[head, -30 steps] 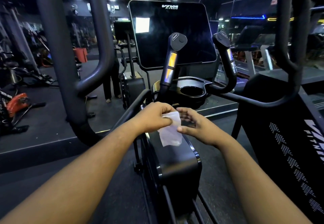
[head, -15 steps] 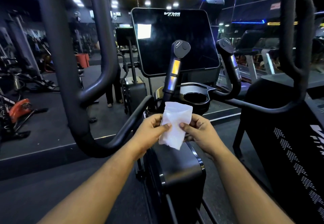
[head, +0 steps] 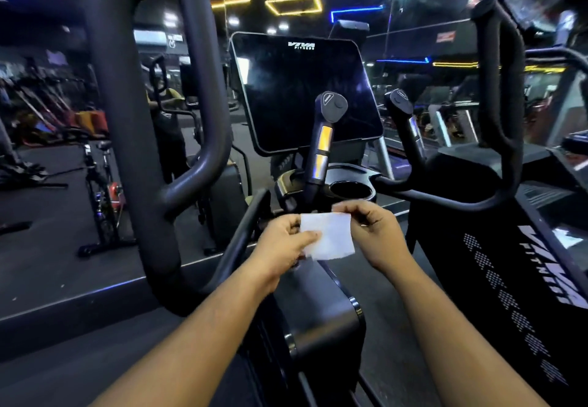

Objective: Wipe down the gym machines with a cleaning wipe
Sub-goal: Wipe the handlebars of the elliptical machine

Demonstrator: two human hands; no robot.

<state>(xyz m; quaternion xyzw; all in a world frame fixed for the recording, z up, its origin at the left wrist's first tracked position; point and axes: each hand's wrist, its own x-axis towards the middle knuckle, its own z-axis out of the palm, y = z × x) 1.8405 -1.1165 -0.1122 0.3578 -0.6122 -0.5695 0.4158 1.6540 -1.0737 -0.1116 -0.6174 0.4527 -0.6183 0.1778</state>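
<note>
Wipe's spread flatter now vs a sec ago. Left hand (head: pixel 288 241) & right hand (head: pixel 370 231) each pinch an edge of the thin white rectangular cleaning wipe (head: pixel 329 236), stretched mid-air above the black machine housing (head: pixel 318 311), prob. unfolding it for wiping.

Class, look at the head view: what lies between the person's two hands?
The white wipe, stretched flat between the left hand and the right hand, each pinching an edge, as the head view shows.

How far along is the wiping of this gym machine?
Barely begun, it seems. Both hands, left hand and right hand, pinch the white wipe spread out in the air, touching nothing. The screen and handle grips are yet to be wiped.
</note>
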